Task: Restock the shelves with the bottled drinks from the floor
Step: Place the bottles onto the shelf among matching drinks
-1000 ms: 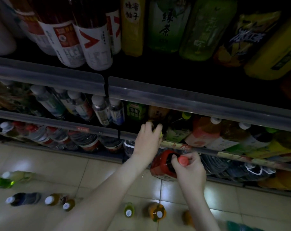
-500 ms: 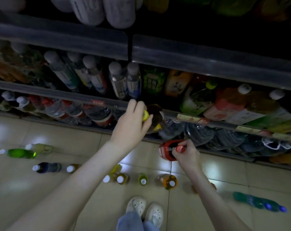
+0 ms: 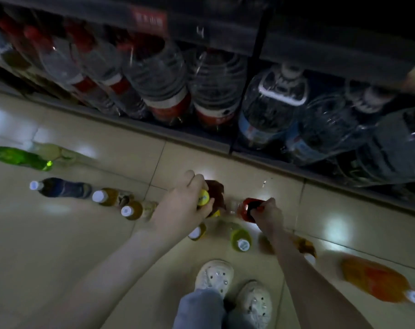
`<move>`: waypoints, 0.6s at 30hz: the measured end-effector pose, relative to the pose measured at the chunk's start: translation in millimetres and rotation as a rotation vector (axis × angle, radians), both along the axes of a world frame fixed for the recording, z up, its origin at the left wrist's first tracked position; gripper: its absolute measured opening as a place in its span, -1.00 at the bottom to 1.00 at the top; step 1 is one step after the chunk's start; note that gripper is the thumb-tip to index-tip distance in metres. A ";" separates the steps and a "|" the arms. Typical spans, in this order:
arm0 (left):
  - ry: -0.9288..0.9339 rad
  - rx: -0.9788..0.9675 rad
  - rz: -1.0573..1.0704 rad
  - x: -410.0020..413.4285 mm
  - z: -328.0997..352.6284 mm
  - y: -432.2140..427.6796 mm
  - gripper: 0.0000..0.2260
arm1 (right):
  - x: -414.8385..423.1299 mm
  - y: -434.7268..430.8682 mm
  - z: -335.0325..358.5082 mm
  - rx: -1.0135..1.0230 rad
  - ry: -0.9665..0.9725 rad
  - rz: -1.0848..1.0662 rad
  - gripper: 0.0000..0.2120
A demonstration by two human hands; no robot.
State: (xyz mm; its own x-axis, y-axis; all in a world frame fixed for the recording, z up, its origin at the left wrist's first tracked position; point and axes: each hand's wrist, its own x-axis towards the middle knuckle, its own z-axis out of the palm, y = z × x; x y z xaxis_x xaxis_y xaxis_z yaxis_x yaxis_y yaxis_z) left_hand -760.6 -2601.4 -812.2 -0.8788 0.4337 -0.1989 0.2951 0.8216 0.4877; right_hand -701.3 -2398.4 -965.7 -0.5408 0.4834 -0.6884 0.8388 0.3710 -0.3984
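Gripping bottles with curled fingers (image 3: 195, 178): left hand (image 3: 181, 206) a yellow-capped bottle (image 3: 216, 192), right hand (image 3: 271, 215) a red bottle (image 3: 245, 208); labels blurred.

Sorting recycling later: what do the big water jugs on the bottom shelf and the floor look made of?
The big water jugs: clear plastic, seemingly; see-through ribbed walls with glints. The floor: glossy glazed tile, probably; grout lines and bright light reflections.

orange bottle (image 3: 375, 280) at right, motion-blurred
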 end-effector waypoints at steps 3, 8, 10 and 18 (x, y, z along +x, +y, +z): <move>-0.021 0.001 0.027 4.1 -10.1 -5.6 -0.77 | 14.9 -14.5 -20.2 -0.014 0.003 -0.074 -0.63; -0.083 0.037 0.051 5.4 43.6 -0.1 -0.76 | 14.2 -21.7 58.3 -0.025 0.047 0.146 0.00; -0.109 0.085 0.026 4.0 87.6 2.8 -0.77 | 5.8 -29.0 131.4 -0.217 0.251 0.300 0.20; -0.133 0.269 -0.179 8.1 360.7 28.4 -0.80 | 22.4 -26.9 445.7 -0.218 0.612 0.483 -0.16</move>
State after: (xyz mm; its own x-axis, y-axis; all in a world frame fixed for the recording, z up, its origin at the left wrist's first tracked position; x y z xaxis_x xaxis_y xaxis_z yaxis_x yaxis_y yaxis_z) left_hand -752.5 -2572.9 -451.6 -0.7580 0.6313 -0.1639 0.3425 0.5991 0.7237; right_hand -678.9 -2425.3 -520.0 -0.9671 -0.0113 -0.2542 0.2151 0.4975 -0.8404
